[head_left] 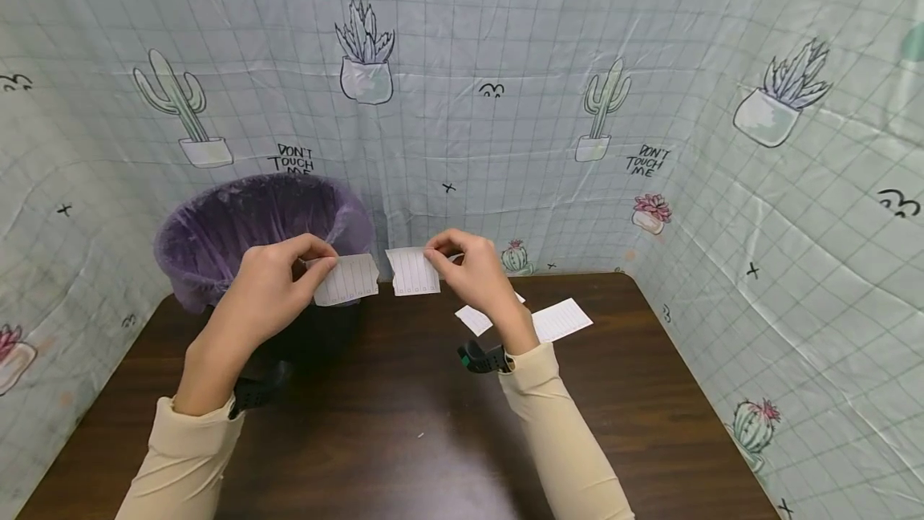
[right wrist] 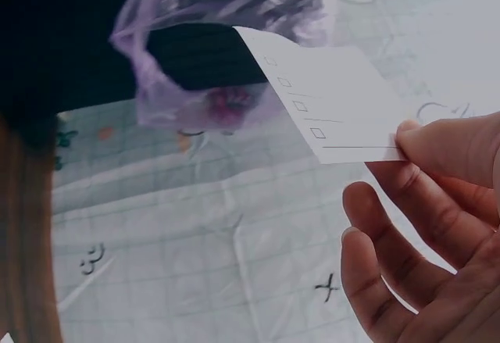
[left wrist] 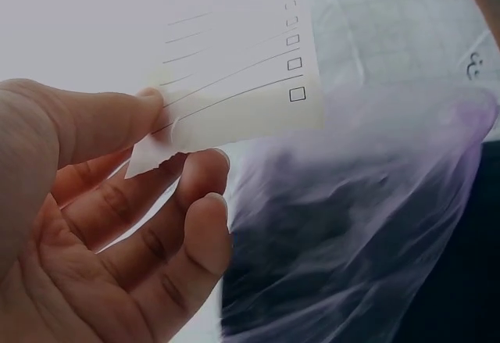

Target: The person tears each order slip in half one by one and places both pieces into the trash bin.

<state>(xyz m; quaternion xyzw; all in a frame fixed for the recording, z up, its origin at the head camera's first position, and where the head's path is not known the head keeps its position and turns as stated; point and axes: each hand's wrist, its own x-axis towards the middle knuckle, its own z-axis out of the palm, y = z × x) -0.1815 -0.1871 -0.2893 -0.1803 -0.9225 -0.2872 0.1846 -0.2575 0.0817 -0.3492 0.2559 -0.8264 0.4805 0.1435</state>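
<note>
My left hand [head_left: 270,287] pinches a torn piece of lined paper [head_left: 348,279] between thumb and fingers. In the left wrist view this piece [left wrist: 234,85] shows ruled lines, a column of small checkboxes and a ragged lower corner. A second torn piece of lined paper [head_left: 415,271] is pinched by my right hand [head_left: 472,267]. The right wrist view shows the same piece [right wrist: 336,101] with checkboxes along one edge. Both pieces are held up above the table, apart, with a narrow gap between their facing edges.
A dark bin with a purple liner [head_left: 180,255] stands at the left, behind my left hand. White lined paper [head_left: 563,320] and a smaller paper piece [head_left: 474,319] lie on the brown table [head_left: 404,472] at the right. A printed curtain [head_left: 447,135] surrounds the table.
</note>
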